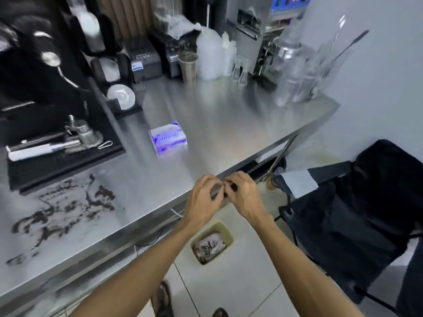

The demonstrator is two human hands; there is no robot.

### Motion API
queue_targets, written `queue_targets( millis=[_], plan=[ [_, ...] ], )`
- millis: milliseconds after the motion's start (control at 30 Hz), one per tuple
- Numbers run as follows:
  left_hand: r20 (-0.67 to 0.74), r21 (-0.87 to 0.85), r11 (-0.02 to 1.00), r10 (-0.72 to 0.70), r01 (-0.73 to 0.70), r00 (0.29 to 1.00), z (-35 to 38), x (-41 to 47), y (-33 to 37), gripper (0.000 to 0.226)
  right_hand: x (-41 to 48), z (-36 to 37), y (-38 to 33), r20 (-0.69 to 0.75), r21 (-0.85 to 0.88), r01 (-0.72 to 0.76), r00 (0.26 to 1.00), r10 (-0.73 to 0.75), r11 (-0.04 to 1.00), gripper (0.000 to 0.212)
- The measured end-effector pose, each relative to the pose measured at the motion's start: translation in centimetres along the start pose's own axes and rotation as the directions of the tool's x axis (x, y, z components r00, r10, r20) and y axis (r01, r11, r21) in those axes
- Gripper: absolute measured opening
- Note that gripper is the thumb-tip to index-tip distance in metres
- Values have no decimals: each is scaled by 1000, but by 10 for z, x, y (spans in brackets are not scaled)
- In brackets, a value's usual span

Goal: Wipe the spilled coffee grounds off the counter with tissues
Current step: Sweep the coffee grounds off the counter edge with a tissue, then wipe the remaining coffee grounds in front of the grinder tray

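Dark coffee grounds [61,211] lie smeared across the steel counter [206,124] at the near left. A white and purple tissue box [168,140] stands in the middle of the counter. My left hand [202,197] and my right hand [243,194] meet fingertip to fingertip over the counter's front edge, fingers curled. I see no tissue in either hand. Directly below them on the floor stands a beige bin [211,242] holding crumpled, stained tissues.
A black mat [61,161] with metal coffee tools lies at the left beside a black machine [34,65]. Jugs, a steel cup [188,67] and glassware crowd the counter's back. A black chair [357,216] stands to the right on the tiled floor.
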State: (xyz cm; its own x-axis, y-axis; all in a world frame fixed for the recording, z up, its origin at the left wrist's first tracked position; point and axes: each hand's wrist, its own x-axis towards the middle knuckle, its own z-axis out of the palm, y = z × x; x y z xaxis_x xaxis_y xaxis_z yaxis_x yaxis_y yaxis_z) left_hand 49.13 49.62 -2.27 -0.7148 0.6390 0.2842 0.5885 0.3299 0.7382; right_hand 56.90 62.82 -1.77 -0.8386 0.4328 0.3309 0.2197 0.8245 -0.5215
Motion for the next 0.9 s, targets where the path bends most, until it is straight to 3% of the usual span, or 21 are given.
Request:
queue_targets(
  millis=[167, 267, 367, 500, 533, 600, 733, 833, 900],
  plan=[
    [-194, 53, 988, -131, 143, 972, -59, 41, -36, 49, 63, 13, -44, -15, -50, 67, 998, -68, 996, 19],
    [-217, 113, 945, -278, 307, 936, -96, 66, -70, 74, 101, 32, -71, 19, -68, 112, 994, -111, 991, 25],
    [-164, 93, 920, -364, 382, 917, -127, 93, -102, 99, 140, 54, -93, 55, -84, 135, 990, -130, 987, 33],
    [17, 98, 910, -406, 403, 914, -144, 127, -134, 122, 188, 83, -104, 122, -73, 139, 984, -129, 988, 38],
    [60, 110, 911, -405, 397, 912, -144, 134, -140, 124, 199, 90, -104, 169, -92, 150, 977, -133, 984, 47],
    [129, 129, 926, -371, 356, 920, -142, 146, -150, 125, 220, 98, -104, 265, -139, 150, 958, -110, 979, 53],
    [180, 126, 960, -270, 251, 946, -133, 158, -161, 104, 240, 108, -99, 349, -122, 164, 930, -113, 979, 24],
    [176, 156, 959, -262, 236, 949, -130, 161, -167, 84, 243, 101, -103, 229, 73, 82, 969, -96, 994, 26],
    [201, 170, 959, -257, 225, 945, -129, 162, -171, 81, 246, 86, -111, 103, 195, 38, 993, -59, 980, 16]
  ],
)
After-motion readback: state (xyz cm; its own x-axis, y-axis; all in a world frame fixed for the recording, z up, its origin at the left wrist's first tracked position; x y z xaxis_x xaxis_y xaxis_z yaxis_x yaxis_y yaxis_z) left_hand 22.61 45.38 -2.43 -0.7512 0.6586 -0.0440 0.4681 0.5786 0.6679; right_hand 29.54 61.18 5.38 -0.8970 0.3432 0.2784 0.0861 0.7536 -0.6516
